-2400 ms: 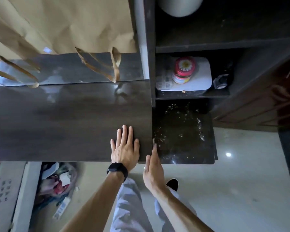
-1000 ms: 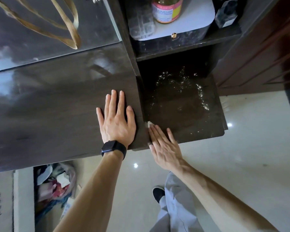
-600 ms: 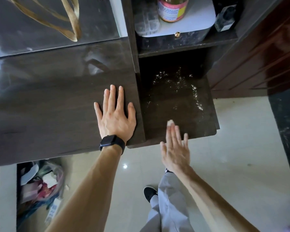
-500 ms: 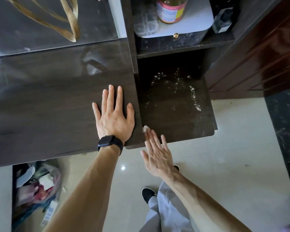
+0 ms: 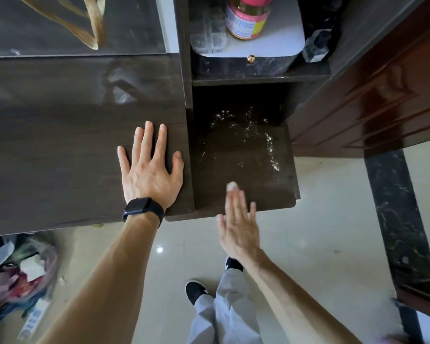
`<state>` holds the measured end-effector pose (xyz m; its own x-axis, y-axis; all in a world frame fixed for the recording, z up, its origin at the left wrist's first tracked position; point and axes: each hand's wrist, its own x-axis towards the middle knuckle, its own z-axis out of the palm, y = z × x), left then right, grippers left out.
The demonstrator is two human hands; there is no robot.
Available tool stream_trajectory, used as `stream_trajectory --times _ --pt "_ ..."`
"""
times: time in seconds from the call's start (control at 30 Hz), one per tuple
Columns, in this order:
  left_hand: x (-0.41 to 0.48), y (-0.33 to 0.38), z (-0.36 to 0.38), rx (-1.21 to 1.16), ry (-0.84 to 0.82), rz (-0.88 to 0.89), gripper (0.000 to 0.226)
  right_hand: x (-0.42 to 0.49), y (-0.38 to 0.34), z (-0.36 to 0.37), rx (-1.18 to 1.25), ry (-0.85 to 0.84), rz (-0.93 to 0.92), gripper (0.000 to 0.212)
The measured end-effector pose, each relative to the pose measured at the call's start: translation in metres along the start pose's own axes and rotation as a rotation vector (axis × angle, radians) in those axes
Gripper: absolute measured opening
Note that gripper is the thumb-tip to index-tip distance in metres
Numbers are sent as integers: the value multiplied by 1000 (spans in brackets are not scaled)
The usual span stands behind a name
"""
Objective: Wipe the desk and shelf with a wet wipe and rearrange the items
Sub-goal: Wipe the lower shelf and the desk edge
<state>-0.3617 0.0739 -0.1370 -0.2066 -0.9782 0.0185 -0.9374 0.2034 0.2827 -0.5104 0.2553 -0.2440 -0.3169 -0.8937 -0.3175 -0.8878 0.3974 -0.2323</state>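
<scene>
Wet wipe at the shelf front
Your right hand, fingers straight together, presses it; your left hand lies spread beside the shelf.

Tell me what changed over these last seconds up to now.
The right hand, pressing a small white wipe wad under straight fingers, swept side to side along the front of the dark lower shelf. In the last half second it moved right, away from the dark wooden desk. The left hand stayed flat on that desk; the white specks farther back remain.
</scene>
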Motion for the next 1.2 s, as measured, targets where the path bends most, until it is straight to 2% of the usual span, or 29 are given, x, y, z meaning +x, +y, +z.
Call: stream_trajectory --times 0.07,0.13,0.27,0.33,0.4,0.5,0.53,0.63,0.73,0.87,0.93,1.0,1.13,1.2 --pt "0 0 0 -3 5 -9 62 3 -8 3 -5 3 -128 65" --pt "0 0 0 -2 4 -13 62 9 19 -6 -38 3 -123 65" --pt "-1 3 -3 -3 6 -18 62 21 94 -28 -26 -1 245 66" --pt "0 5 -4 8 0 -21 62 24 96 -32 -24 0 265 66" --pt "1 4 -4 18 -7 -29 63 29 73 -32 -52 -23 80 65" --pt "0 3 -2 32 0 -32 63 48 30 -22 -91 -52 -341 64" --pt "1 3 -1 34 5 -33 64 63 16 -21 -110 -58 -432 64" --pt "1 3 0 33 8 -37 64 105 -19 -25 -171 -105 -532 64" --pt "1 4 -2 30 -2 -49 64 136 -29 -33 -215 -114 -429 64" --pt "0 6 -5 25 -14 -58 63 141 -9 -42 -109 -44 9 68" --pt "1 6 -5 29 -24 -60 64 126 0 -40 -83 -15 66 71" --pt "2 6 -6 31 -26 -66 64 101 -2 -31 -93 7 -48 72" --pt "1 7 -6 30 -19 -62 64 104 -23 -19 -118 -58 -447 71" --pt "2 6 -5 32 -16 -62 64 129 -27 -26 -157 -54 -477 70"
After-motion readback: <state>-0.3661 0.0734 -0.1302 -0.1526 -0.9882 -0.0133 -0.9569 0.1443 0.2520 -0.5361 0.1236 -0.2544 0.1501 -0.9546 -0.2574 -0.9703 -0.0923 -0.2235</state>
